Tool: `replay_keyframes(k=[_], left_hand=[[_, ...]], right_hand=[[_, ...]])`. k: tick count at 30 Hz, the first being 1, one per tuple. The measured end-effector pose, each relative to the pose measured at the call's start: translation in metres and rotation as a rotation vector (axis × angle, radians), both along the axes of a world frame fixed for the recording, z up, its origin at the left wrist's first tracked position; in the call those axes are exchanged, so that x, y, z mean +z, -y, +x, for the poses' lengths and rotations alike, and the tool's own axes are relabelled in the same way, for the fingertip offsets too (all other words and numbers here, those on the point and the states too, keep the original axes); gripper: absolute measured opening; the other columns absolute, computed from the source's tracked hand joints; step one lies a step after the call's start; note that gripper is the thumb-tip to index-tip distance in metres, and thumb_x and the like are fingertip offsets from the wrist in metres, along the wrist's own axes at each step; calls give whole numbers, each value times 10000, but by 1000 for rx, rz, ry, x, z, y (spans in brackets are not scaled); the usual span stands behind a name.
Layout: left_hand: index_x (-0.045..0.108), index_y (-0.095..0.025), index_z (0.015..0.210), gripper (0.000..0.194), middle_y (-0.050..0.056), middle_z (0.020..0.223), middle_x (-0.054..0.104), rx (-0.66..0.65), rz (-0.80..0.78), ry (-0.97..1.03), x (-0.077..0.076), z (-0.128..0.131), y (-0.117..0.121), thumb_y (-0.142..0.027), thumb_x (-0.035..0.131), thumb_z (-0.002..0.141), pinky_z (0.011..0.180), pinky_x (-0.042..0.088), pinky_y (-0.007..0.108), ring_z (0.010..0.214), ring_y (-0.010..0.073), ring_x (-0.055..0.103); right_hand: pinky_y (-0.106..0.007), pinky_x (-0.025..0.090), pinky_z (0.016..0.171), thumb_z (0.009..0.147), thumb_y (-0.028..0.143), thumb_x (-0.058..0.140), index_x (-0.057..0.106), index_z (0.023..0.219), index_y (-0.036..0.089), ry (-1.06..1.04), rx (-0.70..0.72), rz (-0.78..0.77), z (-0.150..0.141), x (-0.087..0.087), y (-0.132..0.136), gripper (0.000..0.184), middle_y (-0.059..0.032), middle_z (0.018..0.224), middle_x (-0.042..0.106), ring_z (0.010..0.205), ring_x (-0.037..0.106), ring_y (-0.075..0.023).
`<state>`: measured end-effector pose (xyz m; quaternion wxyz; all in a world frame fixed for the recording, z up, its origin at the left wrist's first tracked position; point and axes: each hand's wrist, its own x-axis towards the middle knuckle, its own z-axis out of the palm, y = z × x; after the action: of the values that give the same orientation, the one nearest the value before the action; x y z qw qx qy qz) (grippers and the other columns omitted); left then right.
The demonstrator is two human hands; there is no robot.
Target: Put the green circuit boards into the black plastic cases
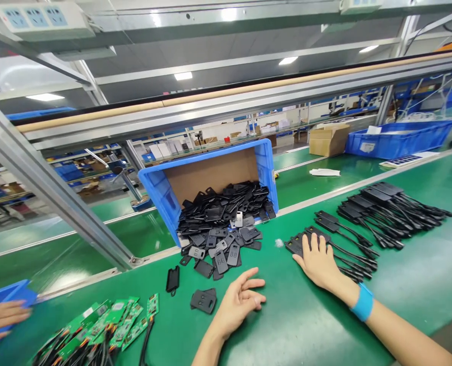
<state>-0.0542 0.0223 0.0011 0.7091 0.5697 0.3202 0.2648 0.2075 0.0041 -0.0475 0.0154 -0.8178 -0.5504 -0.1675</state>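
My right hand [319,258], with a blue wristband [363,302], lies with fingers spread on black cased devices with cables [297,244] on the green bench. My left hand [240,304] hovers over bare bench, fingers apart and slightly curled, with nothing in it. Just left of it lie two stacked black plastic covers [203,301]. An open black case half [172,279] sits farther left. Beyond my hands, a tipped blue crate [207,156] spills a heap of black covers [222,213] onto the bench.
Green circuit boards with wires [109,325] are piled at the lower left. Another person's hand [3,319] is over a blue bin [10,295] there. Rows of finished-looking cabled devices [378,201] lie at right. Behind stand a cardboard box [328,140] and a blue tray [395,140].
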Motion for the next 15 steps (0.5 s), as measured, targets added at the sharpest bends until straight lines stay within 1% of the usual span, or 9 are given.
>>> replay_keyframes(k=[5, 7, 9, 11, 13, 15], left_hand=[[471, -185, 1252, 736, 173, 1143, 552, -5, 5, 4, -3, 1, -1, -387, 767, 609, 683, 466, 309, 820, 200, 625], [478, -186, 1247, 729, 173, 1149, 555, -7, 4, -8, -5, 0, -2, -389, 768, 610, 684, 466, 307, 815, 196, 624], [487, -198, 1239, 693, 165, 1158, 560, -12, 9, -22, -8, 0, -3, -386, 757, 629, 691, 467, 305, 822, 196, 625], [492, -210, 1235, 651, 155, 1161, 567, -16, 23, -24, -11, -1, -5, -381, 738, 658, 698, 469, 303, 831, 194, 625], [493, -222, 1236, 623, 144, 1158, 574, -13, 36, -19, -11, -2, -5, -380, 723, 679, 704, 471, 299, 837, 192, 624], [498, -231, 1235, 605, 138, 1159, 576, -21, 41, -28, -9, -2, -4, -381, 715, 690, 717, 473, 303, 845, 193, 622]], right_hand=[[-561, 303, 952, 872, 478, 386, 360, 1351, 5, -13, 8, 18, -6, -5, 21, 674, -290, 1385, 335, 1258, 301, -456], [-545, 314, 951, 866, 475, 379, 372, 1348, 37, -37, 40, 42, -8, -3, 29, 652, -264, 1379, 363, 1252, 323, -433], [-512, 358, 913, 850, 499, 393, 366, 1358, 65, -75, 65, 61, -8, 2, 35, 669, -253, 1345, 408, 1217, 371, -411], [-477, 400, 846, 819, 547, 431, 347, 1373, 73, -102, 59, 72, -7, 11, 37, 734, -259, 1303, 437, 1151, 422, -398], [-452, 412, 791, 790, 558, 473, 347, 1376, 78, -111, 54, 66, -6, 21, 38, 768, -262, 1228, 480, 1059, 468, -383], [-437, 406, 765, 768, 521, 514, 362, 1372, 89, -126, 79, 38, -3, 31, 38, 758, -245, 1127, 525, 973, 496, -365]])
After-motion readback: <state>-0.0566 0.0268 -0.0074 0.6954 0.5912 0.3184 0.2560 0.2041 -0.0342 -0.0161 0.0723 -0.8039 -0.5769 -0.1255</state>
